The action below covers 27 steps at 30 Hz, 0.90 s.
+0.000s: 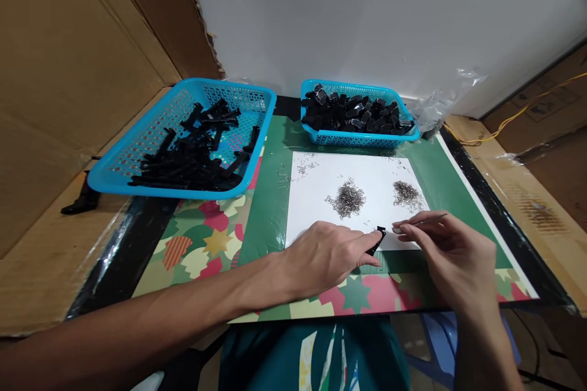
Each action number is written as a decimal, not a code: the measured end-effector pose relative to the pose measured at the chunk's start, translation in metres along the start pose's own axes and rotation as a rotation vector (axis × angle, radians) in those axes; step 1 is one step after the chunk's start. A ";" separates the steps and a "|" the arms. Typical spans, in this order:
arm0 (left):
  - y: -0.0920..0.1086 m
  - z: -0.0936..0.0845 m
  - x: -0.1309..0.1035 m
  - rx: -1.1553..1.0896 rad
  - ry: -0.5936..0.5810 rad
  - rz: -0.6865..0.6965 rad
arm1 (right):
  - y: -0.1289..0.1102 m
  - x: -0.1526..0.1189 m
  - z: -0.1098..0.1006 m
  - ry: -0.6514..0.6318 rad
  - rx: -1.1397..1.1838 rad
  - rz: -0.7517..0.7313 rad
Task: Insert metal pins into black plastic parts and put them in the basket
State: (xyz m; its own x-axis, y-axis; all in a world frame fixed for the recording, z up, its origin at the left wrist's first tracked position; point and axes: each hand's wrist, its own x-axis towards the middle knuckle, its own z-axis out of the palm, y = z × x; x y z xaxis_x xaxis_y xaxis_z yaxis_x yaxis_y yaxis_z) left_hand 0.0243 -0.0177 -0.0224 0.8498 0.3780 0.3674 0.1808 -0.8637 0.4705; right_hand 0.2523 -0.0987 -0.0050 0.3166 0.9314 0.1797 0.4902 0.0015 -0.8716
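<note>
My left hand rests at the near edge of the white sheet, its fingers closed on a small black plastic part. Most of that part is hidden beneath the fingers. Just to the right, my right hand pinches what looks like a pair of tweezers, with the tip pointing left toward the black part but apart from it. Beyond the hands lie a larger pile of tiny bent wire pieces and a smaller pile of tiny metal pieces, both on the sheet.
A large blue basket holding long black parts stands at the left. At the back, a smaller blue basket is heaped with short black pieces. Clear plastic bags sit beside it. Cardboard walls the left side; a yellow cable runs at right.
</note>
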 end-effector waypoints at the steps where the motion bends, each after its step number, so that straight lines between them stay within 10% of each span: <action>1: 0.000 -0.001 0.000 0.001 -0.006 -0.003 | 0.000 0.001 0.004 0.003 0.013 0.001; 27: 0.004 0.005 0.002 0.116 0.053 0.039 | -0.003 0.001 0.015 -0.012 -0.146 -0.081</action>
State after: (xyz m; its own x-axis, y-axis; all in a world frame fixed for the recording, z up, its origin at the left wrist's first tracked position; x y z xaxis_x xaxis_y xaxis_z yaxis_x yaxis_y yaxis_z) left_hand 0.0294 -0.0216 -0.0239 0.8304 0.3581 0.4269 0.2068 -0.9095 0.3606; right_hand 0.2391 -0.0929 -0.0088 0.2617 0.9346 0.2407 0.6272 0.0249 -0.7785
